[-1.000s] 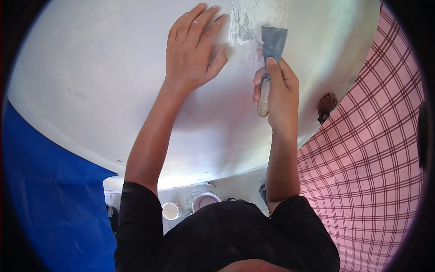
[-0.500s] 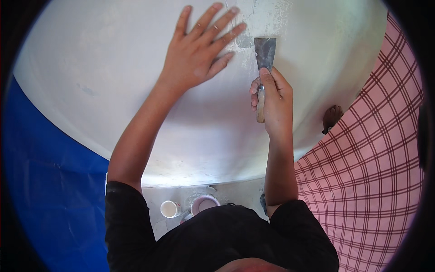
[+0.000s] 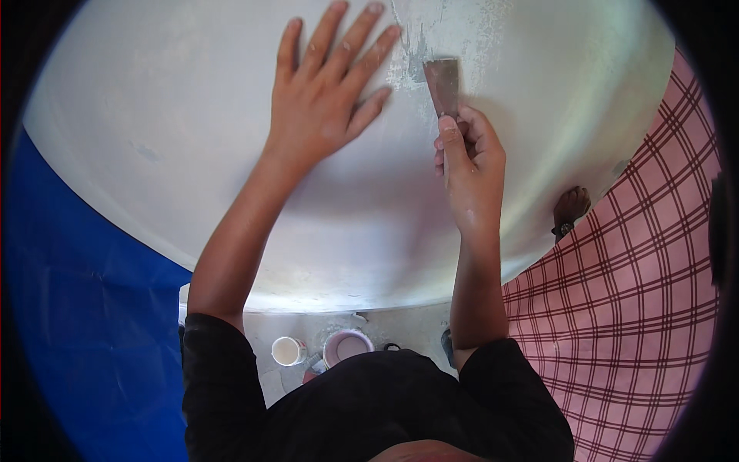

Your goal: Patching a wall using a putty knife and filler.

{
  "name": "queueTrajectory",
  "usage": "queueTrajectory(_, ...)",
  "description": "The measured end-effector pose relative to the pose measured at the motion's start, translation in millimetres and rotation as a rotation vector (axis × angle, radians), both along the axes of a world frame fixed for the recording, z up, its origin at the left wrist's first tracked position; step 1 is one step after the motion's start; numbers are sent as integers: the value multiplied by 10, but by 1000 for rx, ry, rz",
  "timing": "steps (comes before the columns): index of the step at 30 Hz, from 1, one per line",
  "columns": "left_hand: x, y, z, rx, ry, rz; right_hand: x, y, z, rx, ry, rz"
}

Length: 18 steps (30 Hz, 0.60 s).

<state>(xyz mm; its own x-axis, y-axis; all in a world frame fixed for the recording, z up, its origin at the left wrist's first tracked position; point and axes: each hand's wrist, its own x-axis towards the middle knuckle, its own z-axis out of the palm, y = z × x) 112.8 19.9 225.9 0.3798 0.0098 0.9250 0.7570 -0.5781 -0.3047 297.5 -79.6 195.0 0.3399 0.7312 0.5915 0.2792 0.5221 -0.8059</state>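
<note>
**Colours on my feed**

I see a big curved surface (image 3: 192,115), pale grey-white, smooth and plain over most of its face. Near the top it carries a rough patch (image 3: 454,31) of whiter, speckled filler with grey streaks. The scraper (image 3: 443,85) has a dull brown-grey blade. To my left lies a sheet (image 3: 85,308) of solid bright blue. To my right a cloth (image 3: 639,308) is pink, crossed by a dark maroon check of thin double lines. My sleeves (image 3: 223,385) and shirt are plain black. Below, a small cup (image 3: 288,350) is white with cream inside, and a tub (image 3: 348,346) beside it looks pale pinkish-lilac on a grey floor (image 3: 408,323).
</note>
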Motion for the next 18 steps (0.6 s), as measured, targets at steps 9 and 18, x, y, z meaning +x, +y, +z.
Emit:
queueTrajectory(9, -15, -916, -120, 20, -190, 180, -131, -432, 162, -59, 125, 442)
queueTrajectory(18, 522, -1869, -601, -581, -694, -479, -142, -786, 237, -208, 70, 587)
